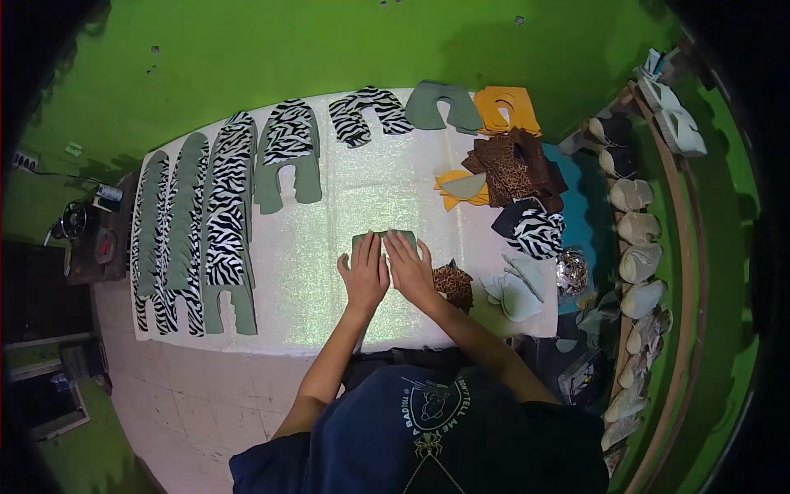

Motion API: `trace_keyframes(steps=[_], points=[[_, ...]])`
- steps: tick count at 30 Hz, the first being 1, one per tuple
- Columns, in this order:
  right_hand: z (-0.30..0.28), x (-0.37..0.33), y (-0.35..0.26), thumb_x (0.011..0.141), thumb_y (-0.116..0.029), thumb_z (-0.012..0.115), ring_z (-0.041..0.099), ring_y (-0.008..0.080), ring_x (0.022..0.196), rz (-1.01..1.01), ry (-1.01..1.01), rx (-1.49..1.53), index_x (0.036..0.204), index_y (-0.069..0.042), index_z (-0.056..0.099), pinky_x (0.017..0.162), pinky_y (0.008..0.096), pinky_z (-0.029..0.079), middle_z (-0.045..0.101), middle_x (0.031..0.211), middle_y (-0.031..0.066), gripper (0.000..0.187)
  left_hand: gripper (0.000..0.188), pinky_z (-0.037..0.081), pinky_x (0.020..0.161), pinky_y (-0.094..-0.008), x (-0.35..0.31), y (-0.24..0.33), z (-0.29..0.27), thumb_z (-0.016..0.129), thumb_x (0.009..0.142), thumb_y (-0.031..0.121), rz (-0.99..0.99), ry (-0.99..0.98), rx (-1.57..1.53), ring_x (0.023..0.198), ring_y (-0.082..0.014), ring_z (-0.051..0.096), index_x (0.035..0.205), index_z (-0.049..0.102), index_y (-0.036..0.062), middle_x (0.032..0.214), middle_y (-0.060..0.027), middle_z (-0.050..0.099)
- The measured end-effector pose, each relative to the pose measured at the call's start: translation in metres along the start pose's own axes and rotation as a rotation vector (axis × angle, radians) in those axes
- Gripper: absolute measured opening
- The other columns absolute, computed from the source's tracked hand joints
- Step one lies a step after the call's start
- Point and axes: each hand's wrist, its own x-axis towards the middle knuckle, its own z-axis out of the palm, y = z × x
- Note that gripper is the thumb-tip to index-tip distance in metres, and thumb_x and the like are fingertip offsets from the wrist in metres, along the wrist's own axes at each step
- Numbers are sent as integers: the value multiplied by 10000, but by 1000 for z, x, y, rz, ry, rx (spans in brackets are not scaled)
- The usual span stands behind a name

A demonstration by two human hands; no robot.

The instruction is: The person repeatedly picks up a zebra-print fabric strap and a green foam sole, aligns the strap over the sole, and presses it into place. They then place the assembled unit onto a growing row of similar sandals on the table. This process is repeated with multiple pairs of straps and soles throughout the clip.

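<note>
On a grey-green cut piece (pixel 408 236) near the middle of the table's near side, both my hands lie side by side. My left hand (pixel 365 278) rests with fingers stretched forward and thumb out to the side. Beside it, my right hand (pixel 409 270) also lies flat, its fingers reaching to the piece's far edge. Most of the piece is hidden under the hands. Close to my right wrist sits a small stack of brown leopard-print pieces (pixel 454 284). Pale grey-white curved pieces (pixel 518 296) lie farther right.
Overlapping rows of zebra-print and green pieces (pixel 229 214) cover the white table's (pixel 329 321) left side. Along the far edge are a zebra arch (pixel 352 128), green arches (pixel 421 111) and orange pieces (pixel 490 123). Shoe forms (pixel 638 228) line a wooden rack at right.
</note>
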Motion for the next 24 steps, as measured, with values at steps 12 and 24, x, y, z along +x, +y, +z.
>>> trace_keyframes(steps=[12, 24], points=[[8, 5, 4, 828, -233, 491, 382, 183, 1234, 68, -22, 32, 1250, -54, 470, 970, 482, 226, 401, 1359, 81, 459, 457, 191, 982, -563, 9, -6, 6, 485, 814, 166, 3, -103, 47, 1251, -239, 366, 1260, 463, 67, 1356, -82, 406], [-10, 2, 15, 866, -193, 455, 370, 205, 1243, 155, -25, 181, 1245, -17, 464, 989, 480, 246, 423, 1334, 107, 418, 441, 180, 983, -540, 21, 19, 2, 493, 819, 185, 62, -120, 27, 1248, -263, 353, 1249, 469, 94, 1361, -71, 394]])
